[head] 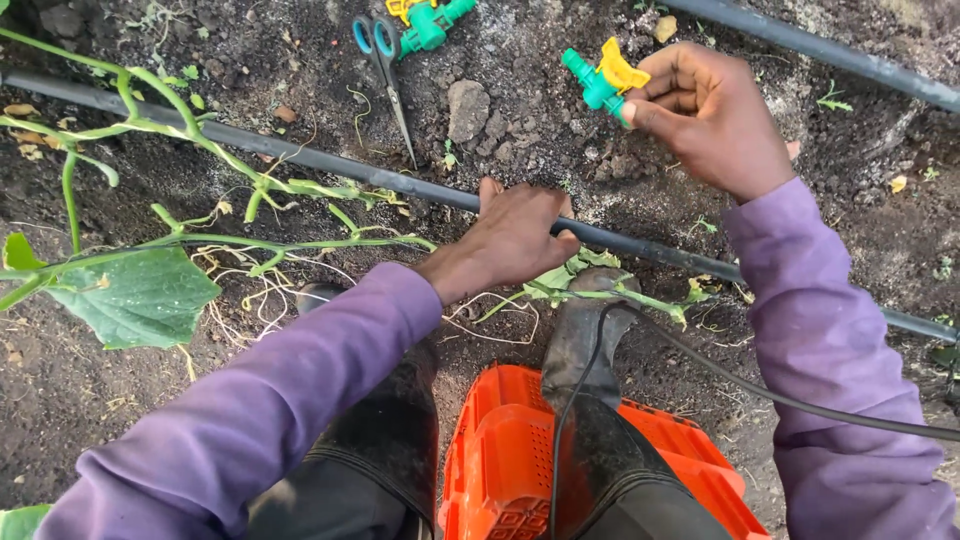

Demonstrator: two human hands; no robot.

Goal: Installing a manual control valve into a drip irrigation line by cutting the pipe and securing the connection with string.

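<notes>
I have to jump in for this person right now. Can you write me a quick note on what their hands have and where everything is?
Left hand: gripping the long black irrigation pipe lying across the soil.
Right hand: holding a green plastic valve with a yellow handle above the pipe.
Blue-handled scissors and a second green valve lie on the soil beyond the pipe.
Done: valve picked up, pipe steadied.
Left: valve not yet on the pipe.

Even, soft daylight; I see no hard shadows or glare. Focus sharp around the black pipe [330, 165]; edges bow slightly.
</notes>
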